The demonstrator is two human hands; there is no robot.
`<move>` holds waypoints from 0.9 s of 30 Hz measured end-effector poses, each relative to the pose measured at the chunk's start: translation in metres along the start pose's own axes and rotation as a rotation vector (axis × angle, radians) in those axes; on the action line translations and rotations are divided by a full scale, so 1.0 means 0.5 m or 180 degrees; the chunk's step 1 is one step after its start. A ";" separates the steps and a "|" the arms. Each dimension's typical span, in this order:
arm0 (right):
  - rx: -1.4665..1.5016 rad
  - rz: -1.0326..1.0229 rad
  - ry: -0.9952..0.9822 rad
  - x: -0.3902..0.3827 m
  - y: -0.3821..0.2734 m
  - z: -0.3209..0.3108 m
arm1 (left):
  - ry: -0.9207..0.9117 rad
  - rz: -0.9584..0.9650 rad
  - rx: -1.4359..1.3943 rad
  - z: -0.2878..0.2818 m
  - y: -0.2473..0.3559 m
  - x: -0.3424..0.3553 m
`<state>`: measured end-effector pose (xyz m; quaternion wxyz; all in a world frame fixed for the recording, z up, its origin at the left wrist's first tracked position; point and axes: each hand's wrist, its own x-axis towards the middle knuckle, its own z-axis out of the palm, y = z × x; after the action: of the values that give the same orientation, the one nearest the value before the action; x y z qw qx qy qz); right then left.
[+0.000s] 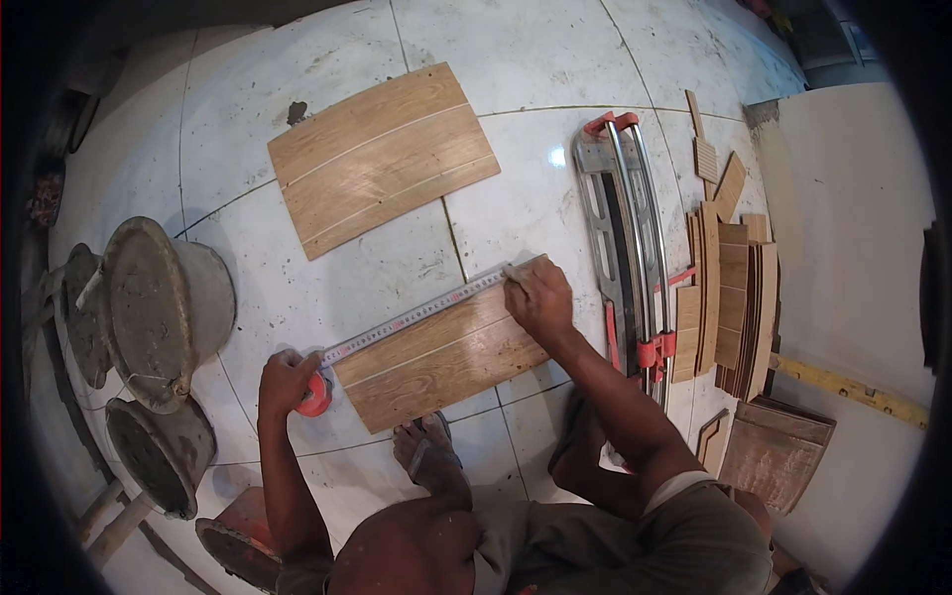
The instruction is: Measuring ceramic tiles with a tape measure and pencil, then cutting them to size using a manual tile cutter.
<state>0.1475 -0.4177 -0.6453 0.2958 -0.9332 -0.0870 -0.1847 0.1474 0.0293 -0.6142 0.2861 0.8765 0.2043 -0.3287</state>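
Observation:
A wood-look tile [446,359] with pale lines lies on the floor in front of me. Along its far edge stretches the blade of a tape measure [412,315]. At the tile's left corner my left hand [286,381] is closed around the tape measure, whose round red case shows beside the fingers. My right hand [540,299] is closed at the tile's far right corner, its fingertips pinched on the tape blade. Whether anything small is also between those fingers is hidden.
Another wood-look tile [387,159] lies farther off. To the right stand a manual tile cutter [650,253], cut tile strips [732,288] and a yellow level [848,390]. Mortar-crusted buckets [208,288] crowd the left. My foot [428,448] is by the tile's near edge.

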 end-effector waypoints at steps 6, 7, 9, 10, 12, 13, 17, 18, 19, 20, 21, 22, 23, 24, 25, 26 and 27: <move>-0.0343 -0.0003 -0.1575 -0.029 0.007 -0.160 | -0.1262 0.0129 -0.0839 0.033 -0.044 -0.094; -0.0328 0.0039 -0.1770 -0.050 0.001 -0.189 | -0.1363 0.0294 -0.0863 0.042 -0.051 -0.116; -0.0358 0.0065 -0.2093 -0.106 -0.012 -0.235 | -0.1389 0.0337 -0.0849 0.066 -0.066 -0.149; -0.0372 0.0021 -0.2202 -0.134 -0.015 -0.247 | -0.1546 0.0650 -0.0670 0.078 -0.079 -0.166; -0.0174 0.0167 -0.2528 -0.182 -0.014 -0.255 | -0.1847 0.0947 -0.0494 0.094 -0.110 -0.193; -0.0166 0.0065 -0.2543 -0.199 -0.008 -0.254 | -0.2002 0.0888 -0.0412 0.102 -0.126 -0.201; -0.0111 -0.0408 -0.2194 -0.240 0.004 -0.227 | -0.2122 0.0509 -0.0911 0.115 -0.173 -0.207; 0.0021 -0.0486 -0.2214 -0.244 0.004 -0.217 | -0.2070 0.0399 -0.0929 0.113 -0.178 -0.204; 0.0069 -0.0363 -0.2183 -0.248 0.003 -0.214 | -0.2132 0.0355 -0.0952 0.113 -0.179 -0.201; 0.0070 -0.0256 -0.2127 -0.251 0.000 -0.210 | -0.2196 0.0334 -0.0911 0.111 -0.176 -0.197; 0.0126 -0.0198 -0.2138 -0.253 -0.003 -0.210 | -0.2206 0.0299 -0.0968 0.111 -0.172 -0.195; 0.0146 -0.0193 -0.2145 -0.254 -0.006 -0.208 | -0.2220 0.0339 -0.1081 0.109 -0.166 -0.192; 0.0149 -0.0228 -0.2102 -0.254 -0.009 -0.209 | -0.2240 0.0391 -0.1189 0.107 -0.161 -0.189; 0.0142 -0.0260 -0.2054 -0.254 -0.011 -0.209 | -0.2250 0.0393 -0.1175 0.104 -0.155 -0.186; 0.0136 -0.0241 -0.2057 -0.252 -0.011 -0.210 | -0.2221 0.0369 -0.1231 0.103 -0.150 -0.184; 0.0039 -0.0331 -0.2026 -0.250 -0.011 -0.210 | -0.2209 0.0292 -0.1249 0.102 -0.146 -0.181; -0.0114 -0.0414 -0.2010 -0.246 -0.009 -0.209 | -0.2207 0.0355 -0.1274 0.101 -0.142 -0.177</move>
<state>0.0026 -0.4816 -0.6126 0.2253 -0.9419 -0.2307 0.0939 0.0233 0.0358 -0.6101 0.5206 0.6504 0.1077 -0.5426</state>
